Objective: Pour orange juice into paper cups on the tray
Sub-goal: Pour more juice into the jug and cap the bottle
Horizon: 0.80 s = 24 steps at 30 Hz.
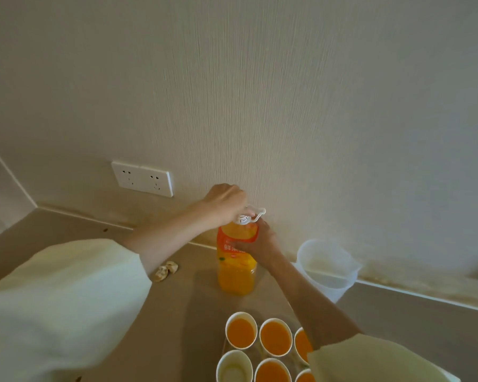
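An orange juice bottle (236, 268) with an orange label stands upright on the beige counter near the wall. My left hand (224, 201) is closed over its white cap (244, 218) and carry loop. My right hand (255, 242) wraps the bottle's upper body from the right. Several white paper cups sit at the bottom edge. One cup (241, 330) and its neighbour (275, 337) hold juice, and another (234, 366) at the front left looks empty. My right sleeve hides part of the group. The tray under them is barely visible.
A translucent plastic measuring jug (327, 267) stands right of the bottle against the wall. Small beige crumpled bits (166, 270) lie to the bottle's left. A white double wall socket (142, 178) is above the counter at left.
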### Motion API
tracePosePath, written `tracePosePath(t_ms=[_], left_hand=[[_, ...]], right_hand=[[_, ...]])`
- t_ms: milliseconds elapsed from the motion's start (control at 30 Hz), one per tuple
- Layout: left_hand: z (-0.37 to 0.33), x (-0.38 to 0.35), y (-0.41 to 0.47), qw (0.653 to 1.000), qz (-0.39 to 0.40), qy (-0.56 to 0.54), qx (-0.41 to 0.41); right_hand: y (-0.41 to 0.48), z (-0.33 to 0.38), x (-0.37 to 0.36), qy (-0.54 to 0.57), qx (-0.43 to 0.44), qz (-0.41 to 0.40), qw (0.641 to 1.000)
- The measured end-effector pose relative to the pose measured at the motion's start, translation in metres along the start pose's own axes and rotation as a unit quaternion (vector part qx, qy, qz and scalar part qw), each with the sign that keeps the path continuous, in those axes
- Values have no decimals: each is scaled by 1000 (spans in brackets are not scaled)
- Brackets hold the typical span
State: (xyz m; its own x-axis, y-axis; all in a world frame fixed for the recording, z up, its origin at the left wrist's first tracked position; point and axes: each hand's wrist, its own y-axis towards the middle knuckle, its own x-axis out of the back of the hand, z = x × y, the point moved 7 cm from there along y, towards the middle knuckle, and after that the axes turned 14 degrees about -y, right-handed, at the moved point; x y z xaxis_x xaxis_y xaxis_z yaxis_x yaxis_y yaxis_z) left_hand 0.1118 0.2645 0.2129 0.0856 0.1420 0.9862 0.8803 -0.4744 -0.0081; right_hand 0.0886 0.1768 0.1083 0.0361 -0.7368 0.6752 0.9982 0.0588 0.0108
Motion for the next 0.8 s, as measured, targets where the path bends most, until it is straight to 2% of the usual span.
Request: tracePosePath(t_ms=[133,233,333,400,500,567,667,800], left_hand=[[1,-3,6,994,69,-81,-21],[2,0,6,999,25,-40,0],[1,1,4,999,34,-32,9],[-1,-1,5,999,25,-44,12],[7,-1,4,991,-36,-112,69],[10,7,0,971,-115,-185,94],[24,14,-19,919,-234,-289,134],[82,-54,-57,853,-285,-356,253]], right_hand=[[4,-5,-5,-9,0,7,1000],[6,-7,-6,-16,0,4,1000],[7,-9,-6,-22,4,3,1000],[8,-11,-8,-22,2,5,1000],[10,-13,-10,-18,0,4,1000],[11,-15,-11,-15,-1,4,1000],[11,-13,-10,-20,13,0,1000],[9,-14,-7,-5,11,0,1000]])
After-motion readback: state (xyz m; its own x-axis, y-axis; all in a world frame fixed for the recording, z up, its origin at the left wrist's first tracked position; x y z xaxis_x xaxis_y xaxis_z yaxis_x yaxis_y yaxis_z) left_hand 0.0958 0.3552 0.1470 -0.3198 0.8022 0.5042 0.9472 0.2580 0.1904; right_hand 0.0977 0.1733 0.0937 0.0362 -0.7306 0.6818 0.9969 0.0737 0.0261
